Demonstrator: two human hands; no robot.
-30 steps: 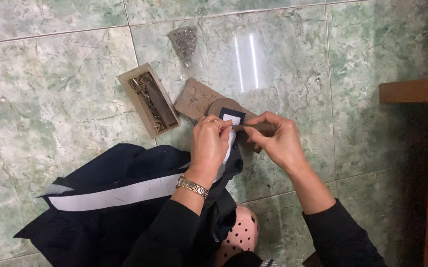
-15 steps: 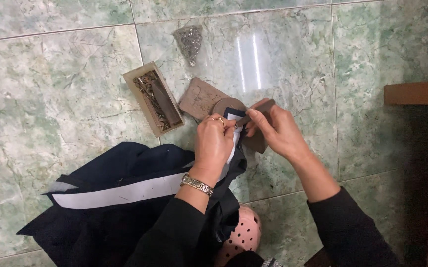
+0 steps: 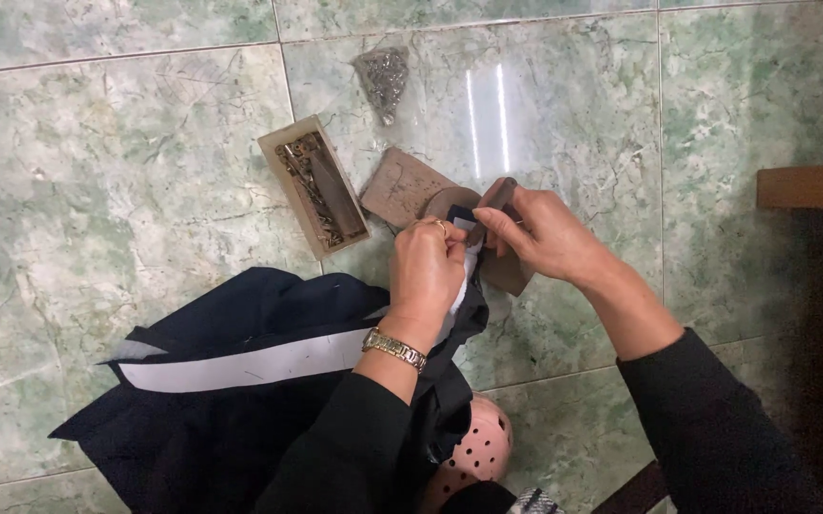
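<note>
Green marble floor tiles carry the work: left hand point(image 3: 428, 271) and right hand point(image 3: 543, 233) both pinch the dark garment's point(image 3: 240, 400) limp, light edge over a brown block point(image 3: 407, 190); best gripped near the fold.

Small item pinched between left hand point(image 3: 428, 271) and right hand point(image 3: 542, 238) hidden; box point(image 3: 313, 186) contents indistinct.

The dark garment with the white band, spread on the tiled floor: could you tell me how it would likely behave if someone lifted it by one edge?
The dark garment would probably hang limp: it lies in soft folds and drapes from the left hand. Its white band lies flatter, so may be a little stiffer. It looks light, and pushed across the glossy tiled floor it would likely bunch rather than slide.
</note>
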